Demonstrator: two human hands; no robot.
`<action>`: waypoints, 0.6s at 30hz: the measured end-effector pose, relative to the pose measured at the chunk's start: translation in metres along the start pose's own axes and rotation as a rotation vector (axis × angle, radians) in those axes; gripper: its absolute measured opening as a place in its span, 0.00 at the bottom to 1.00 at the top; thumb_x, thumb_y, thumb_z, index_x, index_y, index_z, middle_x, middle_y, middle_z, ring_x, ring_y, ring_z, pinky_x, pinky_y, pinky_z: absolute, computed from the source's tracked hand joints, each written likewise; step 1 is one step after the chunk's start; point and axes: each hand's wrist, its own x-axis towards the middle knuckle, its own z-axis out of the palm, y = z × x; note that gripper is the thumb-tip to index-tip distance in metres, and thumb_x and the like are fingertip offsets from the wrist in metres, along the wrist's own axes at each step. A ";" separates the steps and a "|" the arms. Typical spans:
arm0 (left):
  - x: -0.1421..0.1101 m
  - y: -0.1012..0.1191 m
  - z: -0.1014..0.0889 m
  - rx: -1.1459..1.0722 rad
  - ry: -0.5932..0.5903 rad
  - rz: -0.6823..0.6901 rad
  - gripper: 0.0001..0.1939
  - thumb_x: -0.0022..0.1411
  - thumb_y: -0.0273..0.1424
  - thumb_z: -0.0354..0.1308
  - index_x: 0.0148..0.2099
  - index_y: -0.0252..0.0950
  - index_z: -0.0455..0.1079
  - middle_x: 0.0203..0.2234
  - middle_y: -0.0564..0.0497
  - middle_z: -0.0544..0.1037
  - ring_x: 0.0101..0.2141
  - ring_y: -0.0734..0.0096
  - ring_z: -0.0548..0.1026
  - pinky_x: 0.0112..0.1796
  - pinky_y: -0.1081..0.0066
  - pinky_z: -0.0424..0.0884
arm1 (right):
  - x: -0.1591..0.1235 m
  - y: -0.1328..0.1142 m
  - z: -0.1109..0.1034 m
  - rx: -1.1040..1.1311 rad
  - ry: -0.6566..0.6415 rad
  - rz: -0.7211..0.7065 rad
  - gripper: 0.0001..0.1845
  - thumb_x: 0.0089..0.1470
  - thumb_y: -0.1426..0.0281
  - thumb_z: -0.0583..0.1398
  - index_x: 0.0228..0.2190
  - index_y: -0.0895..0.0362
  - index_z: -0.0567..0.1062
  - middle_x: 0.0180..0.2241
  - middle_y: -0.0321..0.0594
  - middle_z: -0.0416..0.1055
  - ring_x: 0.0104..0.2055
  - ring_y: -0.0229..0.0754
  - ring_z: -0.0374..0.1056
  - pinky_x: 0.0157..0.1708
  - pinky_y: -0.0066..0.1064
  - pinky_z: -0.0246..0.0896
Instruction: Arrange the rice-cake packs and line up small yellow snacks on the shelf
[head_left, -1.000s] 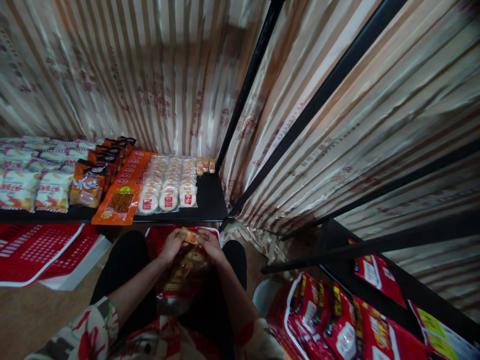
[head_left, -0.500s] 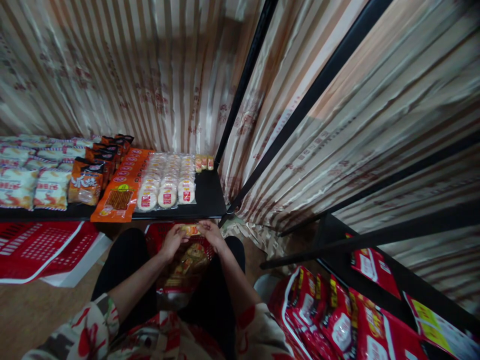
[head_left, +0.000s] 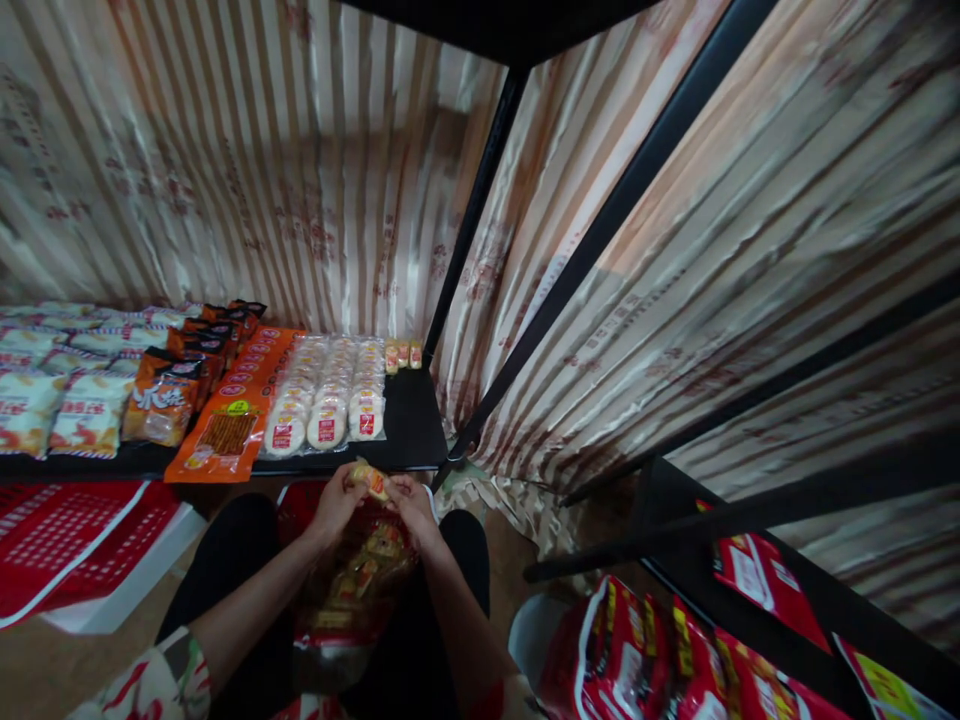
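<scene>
Between both hands I hold one small yellow wrapped snack pack (head_left: 373, 482) with a red and orange label, just in front of the shelf edge. My left hand (head_left: 339, 503) pinches its left end, and my right hand (head_left: 411, 505) grips its right end. Below them, between my knees, an open bag (head_left: 334, 620) shows several similar yellow packs inside. At the shelf's back right corner stand small yellow packs (head_left: 403, 355) in a short row. Left of these lie rows of round white crackers (head_left: 326, 425) in clear wrappers.
The black shelf (head_left: 412, 420) also bears an orange snack bag (head_left: 225, 430), brown-orange bags (head_left: 159, 405) and white bags (head_left: 86, 415). Red baskets (head_left: 67, 540) stand below left. Black posts (head_left: 480, 210) rise at the corner before a striped curtain (head_left: 337, 200). Red packets (head_left: 630, 650) fill the lower right.
The view has tilted up, so the shelf and hands appear lower. The small pack has turned in my fingers from nearly level to slanting, still held by both hands.
</scene>
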 end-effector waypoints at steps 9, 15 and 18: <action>0.026 0.027 0.024 0.052 -0.041 0.147 0.19 0.51 0.31 0.57 0.47 0.33 0.67 0.30 0.50 0.76 0.30 0.68 0.76 0.32 0.69 0.73 | 0.016 -0.020 -0.004 -0.191 0.085 -0.236 0.15 0.49 0.61 0.57 0.38 0.56 0.70 0.26 0.35 0.73 0.27 0.37 0.70 0.29 0.28 0.64; 0.048 0.040 0.029 0.408 -0.051 0.299 0.18 0.55 0.28 0.52 0.49 0.35 0.68 0.33 0.50 0.79 0.34 0.67 0.76 0.40 0.67 0.71 | 0.014 -0.041 0.001 -0.598 0.225 -0.483 0.13 0.55 0.66 0.53 0.36 0.57 0.75 0.38 0.46 0.74 0.41 0.44 0.70 0.43 0.36 0.64; 0.053 0.048 0.033 0.487 -0.053 0.383 0.19 0.55 0.27 0.51 0.51 0.36 0.67 0.43 0.47 0.78 0.41 0.67 0.76 0.47 0.67 0.68 | 0.014 -0.050 0.003 -0.728 0.321 -0.586 0.14 0.54 0.70 0.53 0.40 0.59 0.75 0.41 0.48 0.74 0.45 0.47 0.67 0.49 0.39 0.61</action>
